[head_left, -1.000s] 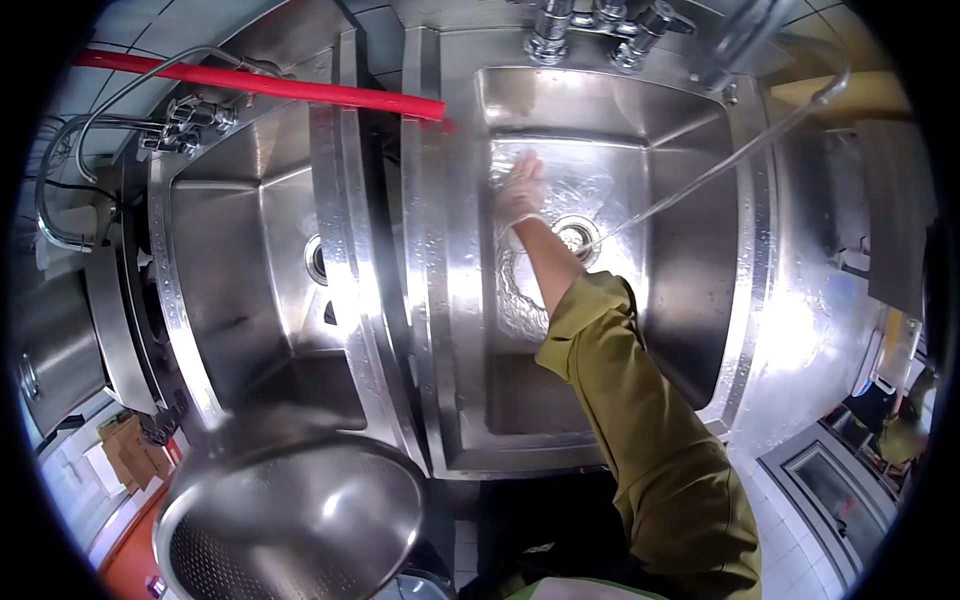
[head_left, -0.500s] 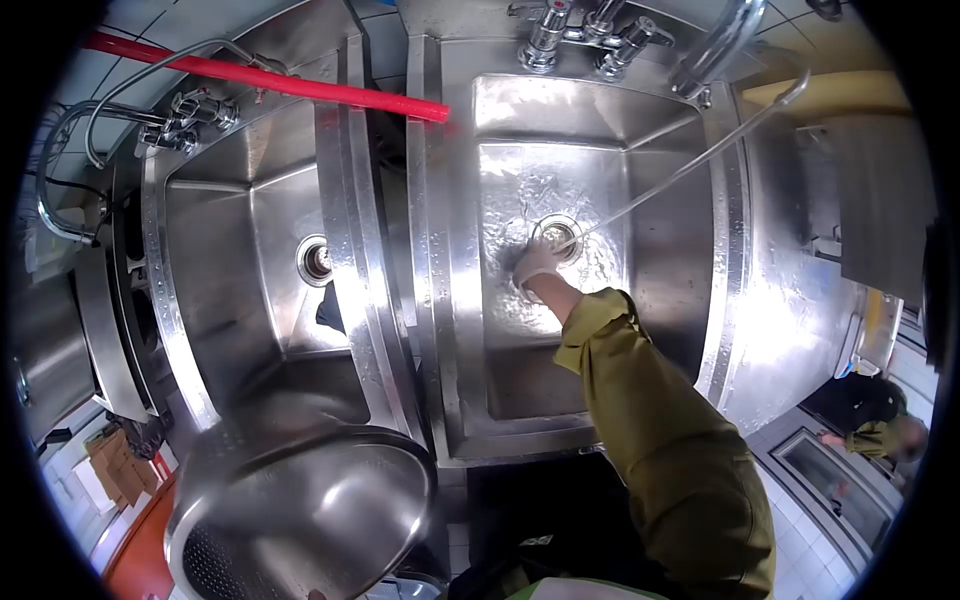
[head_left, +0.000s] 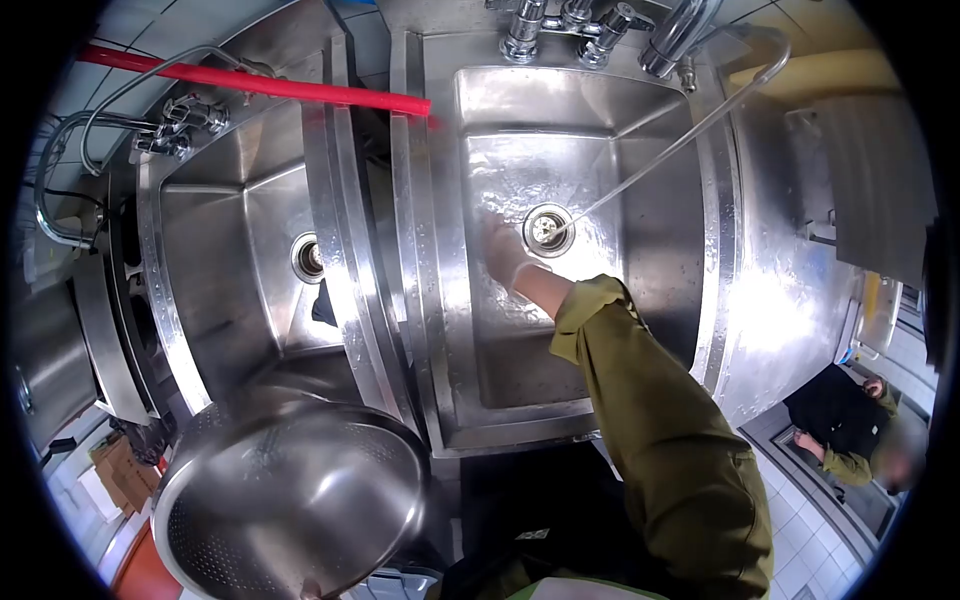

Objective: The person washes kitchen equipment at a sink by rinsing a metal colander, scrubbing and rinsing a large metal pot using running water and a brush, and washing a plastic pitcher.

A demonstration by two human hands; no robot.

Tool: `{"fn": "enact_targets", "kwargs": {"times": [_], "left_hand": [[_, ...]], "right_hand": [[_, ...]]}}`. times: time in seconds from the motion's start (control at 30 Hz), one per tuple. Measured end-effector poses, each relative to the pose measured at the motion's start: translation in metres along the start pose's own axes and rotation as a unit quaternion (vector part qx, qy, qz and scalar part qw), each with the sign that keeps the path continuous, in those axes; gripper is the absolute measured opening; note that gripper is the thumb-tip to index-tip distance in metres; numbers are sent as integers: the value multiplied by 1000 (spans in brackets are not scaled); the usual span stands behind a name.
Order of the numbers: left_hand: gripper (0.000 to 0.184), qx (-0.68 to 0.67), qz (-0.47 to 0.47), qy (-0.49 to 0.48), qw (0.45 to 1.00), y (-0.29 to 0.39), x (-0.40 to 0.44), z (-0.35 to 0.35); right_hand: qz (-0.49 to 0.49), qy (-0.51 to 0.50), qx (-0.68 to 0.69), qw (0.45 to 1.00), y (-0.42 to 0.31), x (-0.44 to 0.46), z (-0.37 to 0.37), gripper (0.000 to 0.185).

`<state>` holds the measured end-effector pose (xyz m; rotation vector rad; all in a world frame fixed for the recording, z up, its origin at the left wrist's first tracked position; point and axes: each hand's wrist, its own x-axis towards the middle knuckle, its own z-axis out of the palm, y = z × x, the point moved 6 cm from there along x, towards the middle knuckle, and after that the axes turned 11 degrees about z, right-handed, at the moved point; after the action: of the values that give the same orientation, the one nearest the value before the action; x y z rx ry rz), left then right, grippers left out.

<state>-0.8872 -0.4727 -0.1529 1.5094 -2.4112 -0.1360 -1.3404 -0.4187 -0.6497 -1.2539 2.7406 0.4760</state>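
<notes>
My right hand (head_left: 505,252), in a thin pale glove below an olive sleeve, is inside the right-hand steel sink (head_left: 545,375), just left of the drain (head_left: 549,231). Motion smears its fingers, and I make out nothing held in them. Water runs from a clear hose (head_left: 675,143) down to the drain. At the lower left, a large steel colander (head_left: 300,500) with perforated sides is tilted with its opening facing me. A thumb of my left hand (head_left: 311,590) shows at the colander's near rim, gripping it; the rest of that hand is hidden.
Another steel sink (head_left: 215,260) stands on the left. A red hose (head_left: 270,88) crosses over it toward the right sink. Chrome taps (head_left: 565,30) line the back. A steel counter (head_left: 780,290) adjoins on the right, and another person (head_left: 850,425) is beyond it.
My right hand has moved left off the drain, uncovering it. Less water covers the sink floor. The colander has tipped, showing more of its perforated far side. The other person has come closer.
</notes>
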Motion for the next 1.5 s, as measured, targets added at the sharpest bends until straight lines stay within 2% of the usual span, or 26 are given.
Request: {"fn": "enact_targets", "kwargs": {"times": [0.1, 0.13, 0.17, 0.2, 0.27, 0.33, 0.4, 0.47, 0.5, 0.63, 0.7, 0.73, 0.83, 0.93, 0.97, 1.07, 1.1, 1.13, 1.17, 1.2, 1.23, 1.3, 1.37, 1.43, 1.47, 1.5], "left_hand": [[12, 5, -28, -17, 999, -8, -2, 4], [12, 5, -36, -20, 999, -9, -2, 4], [12, 5, -39, -23, 999, -9, -2, 2], [12, 8, -43, -28, 999, -9, -1, 1], [13, 5, -49, -35, 998, -10, 0, 2], [13, -1, -57, -36, 998, -12, 1, 4], [13, -4, -60, -41, 997, -11, 0, 4], [13, -4, -59, -48, 997, -10, 0, 4], [13, -6, -58, -51, 997, -9, 1, 4], [13, 0, -67, -54, 996, -6, 6, 6], [13, 7, -75, -55, 996, -4, 9, 7], [14, 10, -78, -55, 995, -4, 10, 7], [14, 25, -85, -58, 994, -3, 13, 6], [15, 37, -90, -59, 994, -1, 14, 5], [16, 41, -93, -63, 993, -1, 14, 5], [17, 54, -95, -74, 991, 1, 14, 2], [18, 58, -91, -80, 991, 2, 13, 2], [18, 71, -80, -89, 990, 3, 13, 1], [19, 101, -65, -108, 987, 6, 14, 1], [19, 125, -57, -125, 983, 13, 16, 2], [20, 162, -51, -156, 973, 17, 15, 3], [26, 37, -165, -92, 981, 30, 21, 5], [29, -36, -237, -35, 970, 32, 22, 10], [29, -30, -229, -35, 972, 20, 21, 6], [29, -28, -224, -37, 973, 16, 20, 4], [29, -26, -220, -38, 974, 13, 19, 2]], "right_hand": [[-61, 69, -52, 994, 0, 22, -15, 41], [-28, -71, -25, 997, 12, 23, -27, 40], [4, -214, 4, 977, 29, 11, -57, 39], [36, -357, 31, 933, 40, -8, -68, 38], [113, -426, 156, 884, 58, -24, -59, 36], [51, -373, 79, 923, 57, -37, -58, 34], [27, -381, 49, 923, 52, -38, -67, 30], [-41, -312, 62, 947, 43, -34, -69, 27], [-66, -329, 85, 938, 39, -28, -75, 29], [32, -267, 210, 940, 27, 31, -51, 35], [42, -197, 107, 974, 35, 66, -56, 46], [-1, -132, -13, 991, 36, 78, -57, 54], [103, -232, 19, 967, 56, 97, -59, 60], [153, -192, 145, 958, 57, 114, -3, 60], [223, -197, 273, 915, 64, 102, -5, 59], [148, -209, 99, 962, 47, 81, 15, 59], [155, -276, 98, 943, 48, 59, -10, 58], [36, -333, -8, 942, 42, 33, -37, 60], [110, -336, 72, 933, 34, 23, 6, 58], [183, -349, 139, 909, 50, -4, -57, 52], [230, -419, 209, 853, 54, -17, -55, 47], [170, -474, 213, 837, 52, -38, -36, 54], [65, -502, 47, 861, 60, -52, -39, 59], [204, -405, 136, 881, 85, -54, 1, 64], [202, -425, 222, 854, 104, -49, -18, 61], [340, -397, 444, 728, 124, -45, -9, 58]]}}
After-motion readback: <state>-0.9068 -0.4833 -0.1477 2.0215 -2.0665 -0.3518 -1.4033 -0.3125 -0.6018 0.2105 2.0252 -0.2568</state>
